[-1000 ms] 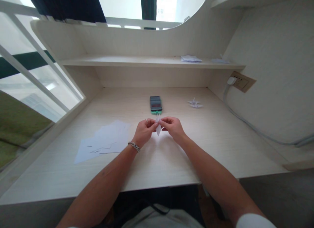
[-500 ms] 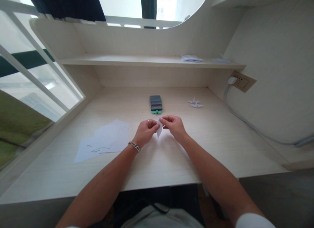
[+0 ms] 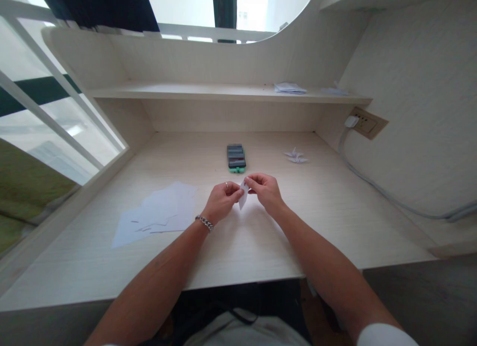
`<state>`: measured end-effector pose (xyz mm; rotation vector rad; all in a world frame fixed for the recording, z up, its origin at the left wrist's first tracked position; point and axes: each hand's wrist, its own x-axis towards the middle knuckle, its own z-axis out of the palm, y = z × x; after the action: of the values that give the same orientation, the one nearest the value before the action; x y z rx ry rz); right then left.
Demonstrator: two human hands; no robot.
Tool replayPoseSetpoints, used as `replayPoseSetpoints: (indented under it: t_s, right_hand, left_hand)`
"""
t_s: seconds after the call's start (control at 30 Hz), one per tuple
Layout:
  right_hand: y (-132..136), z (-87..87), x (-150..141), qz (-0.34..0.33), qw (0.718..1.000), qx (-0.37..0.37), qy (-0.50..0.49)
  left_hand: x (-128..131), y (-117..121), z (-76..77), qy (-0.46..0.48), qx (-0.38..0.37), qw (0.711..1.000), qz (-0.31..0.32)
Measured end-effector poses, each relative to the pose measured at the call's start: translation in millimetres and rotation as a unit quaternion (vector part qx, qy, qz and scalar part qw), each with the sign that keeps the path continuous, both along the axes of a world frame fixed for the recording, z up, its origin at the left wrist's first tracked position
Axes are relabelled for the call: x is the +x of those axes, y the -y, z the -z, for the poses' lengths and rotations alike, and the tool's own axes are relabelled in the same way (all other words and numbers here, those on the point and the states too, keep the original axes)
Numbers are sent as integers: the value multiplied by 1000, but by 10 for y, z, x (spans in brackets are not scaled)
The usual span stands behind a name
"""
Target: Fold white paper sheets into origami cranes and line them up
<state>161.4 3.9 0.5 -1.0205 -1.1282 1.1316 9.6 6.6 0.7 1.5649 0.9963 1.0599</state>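
Observation:
A small folded piece of white paper (image 3: 243, 199), pointed at its lower end, is held above the desk between both hands. My left hand (image 3: 222, 199), with a ring and a chain bracelet, pinches its left side between thumb and fingers. My right hand (image 3: 264, 189) grips the upper right part with thumb and fingertips. Just beyond the hands lies a phone (image 3: 236, 157) with a green edge. Folded paper cranes (image 3: 296, 156) rest on the desk farther back to the right.
Loose white paper sheets (image 3: 160, 209), some with dark lines, spread over the desk (image 3: 335, 226) at left. A shelf (image 3: 208, 91) above the desk carries folded papers (image 3: 289, 88). On the right wall, a plug sits in a socket (image 3: 368, 123), its cable (image 3: 387, 194) running down along the wall.
The folded paper has turned and tilted, its top leaning to the right. My right hand has shifted slightly up; the left fingers have moved a little right along the paper.

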Motion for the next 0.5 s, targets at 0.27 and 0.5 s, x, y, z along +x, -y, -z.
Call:
replayPoseSetpoints:
  t_s: [0.27,0.5]
  right_hand:
    - [-9,2,6,-25,999,-15,-29]
    - [-8,-5,1,6,999,-4,-31]
  left_hand:
    - [-20,9,-1,-24,9,1000,7]
    - [-11,36,-50,-17,-6,1000,19]
